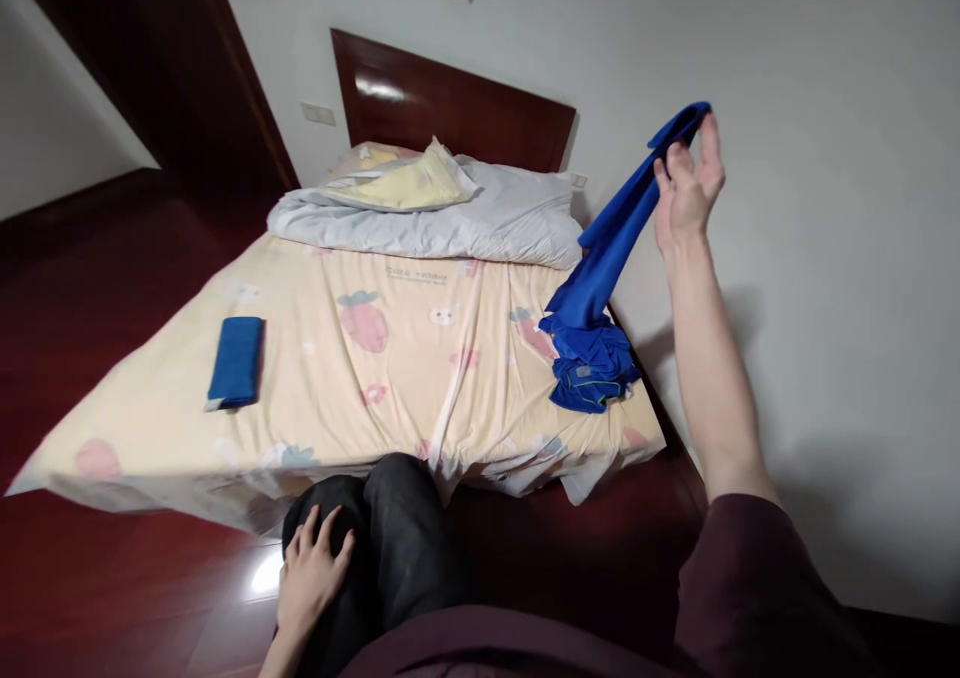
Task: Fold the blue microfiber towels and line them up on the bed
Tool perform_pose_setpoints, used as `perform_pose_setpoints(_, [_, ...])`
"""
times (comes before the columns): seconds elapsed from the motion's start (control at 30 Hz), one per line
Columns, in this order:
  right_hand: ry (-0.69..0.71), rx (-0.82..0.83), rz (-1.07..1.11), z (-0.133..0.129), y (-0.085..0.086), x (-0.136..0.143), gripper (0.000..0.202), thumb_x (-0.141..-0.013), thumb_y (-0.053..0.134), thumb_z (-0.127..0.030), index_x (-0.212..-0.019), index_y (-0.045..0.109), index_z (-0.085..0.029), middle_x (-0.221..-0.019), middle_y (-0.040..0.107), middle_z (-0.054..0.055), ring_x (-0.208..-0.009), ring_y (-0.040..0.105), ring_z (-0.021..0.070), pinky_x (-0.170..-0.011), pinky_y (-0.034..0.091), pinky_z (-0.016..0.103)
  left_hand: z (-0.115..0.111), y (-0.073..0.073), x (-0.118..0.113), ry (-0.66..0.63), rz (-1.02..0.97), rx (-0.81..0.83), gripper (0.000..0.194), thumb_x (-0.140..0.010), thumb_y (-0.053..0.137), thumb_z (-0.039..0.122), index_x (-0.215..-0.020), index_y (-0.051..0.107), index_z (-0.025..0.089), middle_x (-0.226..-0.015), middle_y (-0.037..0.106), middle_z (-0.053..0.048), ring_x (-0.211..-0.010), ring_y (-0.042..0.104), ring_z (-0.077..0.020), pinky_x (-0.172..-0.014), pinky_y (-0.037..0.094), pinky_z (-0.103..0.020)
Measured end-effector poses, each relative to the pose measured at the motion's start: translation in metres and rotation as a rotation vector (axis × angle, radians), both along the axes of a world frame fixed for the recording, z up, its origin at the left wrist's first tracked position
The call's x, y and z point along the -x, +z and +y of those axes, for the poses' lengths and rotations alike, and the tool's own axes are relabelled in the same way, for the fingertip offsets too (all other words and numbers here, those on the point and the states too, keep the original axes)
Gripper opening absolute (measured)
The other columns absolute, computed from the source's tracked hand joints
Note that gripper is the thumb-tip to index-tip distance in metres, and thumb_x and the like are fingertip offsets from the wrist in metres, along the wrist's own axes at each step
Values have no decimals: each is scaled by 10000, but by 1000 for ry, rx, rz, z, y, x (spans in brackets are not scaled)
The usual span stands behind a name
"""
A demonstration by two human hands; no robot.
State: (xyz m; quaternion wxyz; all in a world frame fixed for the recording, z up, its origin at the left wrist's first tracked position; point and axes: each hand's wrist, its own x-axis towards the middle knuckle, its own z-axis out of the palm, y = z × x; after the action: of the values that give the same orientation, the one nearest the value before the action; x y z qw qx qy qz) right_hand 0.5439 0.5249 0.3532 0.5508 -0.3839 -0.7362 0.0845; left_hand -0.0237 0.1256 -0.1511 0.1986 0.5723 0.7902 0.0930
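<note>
My right hand [686, 183] is raised at the right and pinches one end of a long blue towel-like cloth [619, 228]. The cloth slants down from my fingers to a crumpled blue cloth pile [592, 363] on the bed's right front corner. Green edging and a pale tag show on the pile. Whether the raised piece is apart from the pile, I cannot tell. My left hand [311, 573] lies on my dark-trousered knee with its fingers spread, holding nothing. A neatly folded blue cloth [236, 360] with a light tag lies on the left of the bed.
The bed has a cream sheet [315, 358] printed with strawberries. A bunched pale quilt [510, 208] and a yellow pillow or cloth [412, 180] lie near the dark wooden headboard [457, 98]. A white wall [847, 208] stands close on the right. The floor [150, 598] is dark red.
</note>
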Motion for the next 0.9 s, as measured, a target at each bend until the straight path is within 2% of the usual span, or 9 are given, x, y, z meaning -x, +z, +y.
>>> perform_pose_setpoints(0.1, [115,-49,208,-33,24,38,1193,-677,784,-847,-1631,236,-386,-1783,12,-42,-1550,371,183,-1222,408,441,-2,1,0,10,-10,-30,560,-1006,437,385,-1488,580,139,-1683,364,-186,-1527,377,-403,-1207,392,-555])
perform_pose_setpoints(0.23, [292,-113,243,-92,40,98,869,-747,885,-638,-1493,484,-441,-1758,204,-58,-1525,442,256,-1210,432,459,5,23,-14,-30,-150,-154,456,-972,467,345,-1305,683,120,-1522,547,-200,-1427,514,-356,-1221,398,-516])
perform_pose_setpoints(0.33, [350,-172,218,-132,40,142,711,-785,882,-589,-1416,594,-435,-1701,312,-85,-1566,376,298,-1244,399,515,24,74,-45,-113,-366,-382,469,-995,487,428,-1339,637,147,-1448,594,-175,-1389,555,-303,-1226,412,-475])
perform_pose_setpoints(0.5, [516,-195,186,-185,27,202,580,-854,841,-545,-1388,648,-426,-1635,413,-99,-1596,310,322,-1314,264,567,89,186,-97,-248,-503,-787,574,-1020,555,436,-1518,440,175,-1554,483,-196,-1497,450,-278,-1255,366,-502])
perform_pose_setpoints(0.6, [615,-152,194,-215,14,221,458,-923,797,-466,-1362,671,-452,-1625,433,-113,-1579,353,296,-1327,252,546,135,224,-102,-293,-495,-897,746,-973,645,477,-1580,342,167,-1631,381,-235,-1564,345,-305,-1274,318,-532])
perform_pose_setpoints(0.67, [622,-104,201,-232,4,225,425,-949,768,-442,-1362,672,-469,-1634,429,-120,-1580,349,283,-1336,228,545,160,231,-98,-373,-521,-831,800,-938,682,498,-1577,357,144,-1631,388,-250,-1559,350,-330,-1275,305,-541])
perform_pose_setpoints(0.73, [589,-49,194,-245,-8,220,439,-952,745,-492,-1381,655,-478,-1643,432,-106,-1587,330,297,-1331,205,588,177,227,-93,-514,-583,-671,749,-907,703,493,-1513,459,126,-1552,508,-239,-1474,470,-337,-1237,365,-515])
perform_pose_setpoints(0.83, [445,46,155,-259,-26,205,470,-974,651,-593,-1433,595,-511,-1666,418,-75,-1586,314,327,-1299,235,666,182,213,-91,-744,-675,-359,468,-927,651,470,-1239,666,122,-1203,742,-159,-1118,694,-269,-1021,530,-392])
perform_pose_setpoints(0.9, [321,98,140,-267,-37,191,463,-990,592,-604,-1449,562,-547,-1681,395,-74,-1577,326,330,-1279,294,677,175,206,-89,-795,-693,-250,349,-957,592,446,-1051,708,131,-987,767,-106,-899,701,-209,-849,542,-307])
